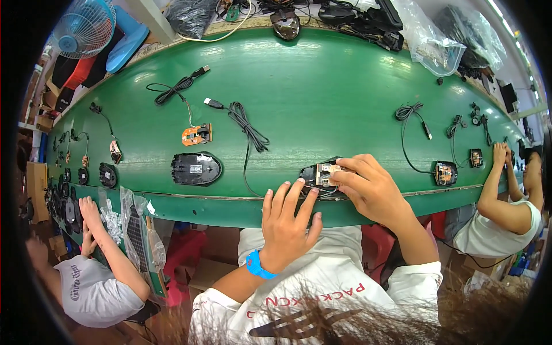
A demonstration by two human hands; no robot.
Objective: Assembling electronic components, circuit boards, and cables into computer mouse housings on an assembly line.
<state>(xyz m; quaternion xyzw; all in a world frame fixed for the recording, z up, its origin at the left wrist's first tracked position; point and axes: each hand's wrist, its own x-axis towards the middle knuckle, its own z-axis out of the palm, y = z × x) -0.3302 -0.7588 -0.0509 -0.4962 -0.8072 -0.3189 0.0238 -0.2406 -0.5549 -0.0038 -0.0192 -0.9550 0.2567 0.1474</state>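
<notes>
Right in front of me on the green bench lies a black computer mouse base (308, 173) with a tan circuit board (325, 175) in it. My right hand (371, 187) has its thumb and fingers bent closed on the right side of that board. My left hand (287, 227) is spread out, its fingertips at the near left edge of the mouse base, beside the thin cable. A black USB cable (248, 129), tied in a bundle, runs from the bench down to this mouse. The contact under my right fingers is partly hidden.
To the left lie a black mouse shell (196, 169) and an orange circuit board (196, 134) with its cable. On the right sits an opened mouse (445, 172) with a cable. Co-workers' arms (112, 244) reach in at both sides. Plastic bags (434, 46) and mouse parts line the back.
</notes>
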